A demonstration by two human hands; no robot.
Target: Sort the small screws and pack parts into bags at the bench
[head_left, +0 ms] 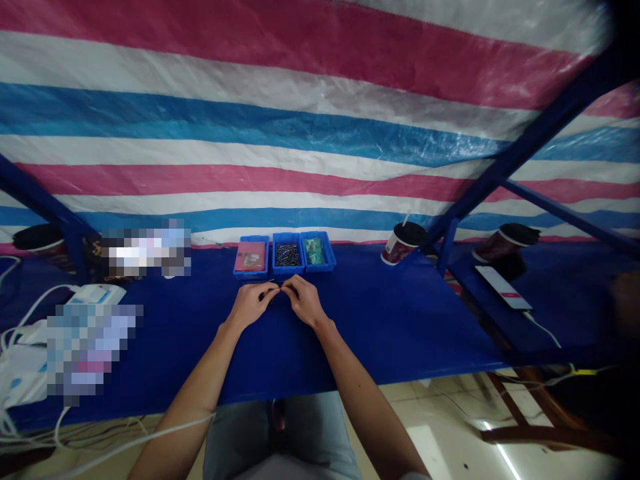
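My left hand (253, 304) and my right hand (302, 300) meet fingertip to fingertip just in front of three small blue bins. Both are closed in a pinch. Something small and dark shows at the fingertips, too small to name. In the left bin (251, 272) lies a pink flat piece (251, 248) with a small pale item on it. Many thin dark metal pieces (287, 255), like screws or pins, fill the middle bin (287, 271). The right bin (319, 269) holds green pieces (314, 251) with a clear, shiny look.
The bins stand on a blue table (390, 320) against a striped plastic sheet (300, 153). A lidded cup with a straw (403, 243) is at the right. White power strips and cables (25, 373) lie left. On the neighbouring table are a phone (503, 287) and another cup (505, 241).
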